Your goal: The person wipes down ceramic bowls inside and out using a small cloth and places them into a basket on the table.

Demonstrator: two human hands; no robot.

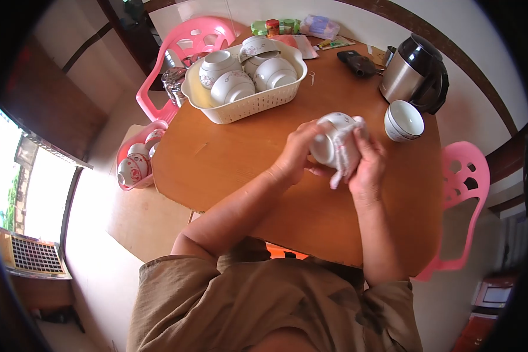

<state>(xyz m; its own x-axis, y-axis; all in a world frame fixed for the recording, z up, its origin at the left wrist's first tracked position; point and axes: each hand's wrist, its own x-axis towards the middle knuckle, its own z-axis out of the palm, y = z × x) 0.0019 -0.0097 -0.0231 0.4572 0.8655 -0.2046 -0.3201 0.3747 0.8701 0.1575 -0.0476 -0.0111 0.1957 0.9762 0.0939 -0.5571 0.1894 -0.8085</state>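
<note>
Both hands meet over the brown wooden desk [234, 155], in front of the person's body, around a white bowl [324, 149] and a pale pinkish cloth [348, 154]. The left hand [295, 154] has its fingers curled round the bowl's near-left side, gripping it. The right hand [368, 161] presses the cloth against the bowl's right side, its fingers bent over the fabric — a loose end of the cloth hangs down between the hands. The bowl is tilted, held above the desktop, and partly hidden by cloth and fingers.

Beyond the left hand, a cream plastic basket [255, 107] holds several white floral bowls [233, 88], tilted or bottom up. To the right of the right hand, another white bowl [405, 120] stands open side up, just beside a steel-and-black electric kettle [406, 69]. A black object [358, 63], too unclear to name, lies near the far edge, with a red-topped jar [272, 27] and plastic packets [320, 27] farther back.

Below the desk's left edge, a pink basin [142, 183] holds red-patterned bowls [134, 167]. One pink plastic chair [185, 30] stands behind the basket — a second pink chair [481, 170] is at the right.
</note>
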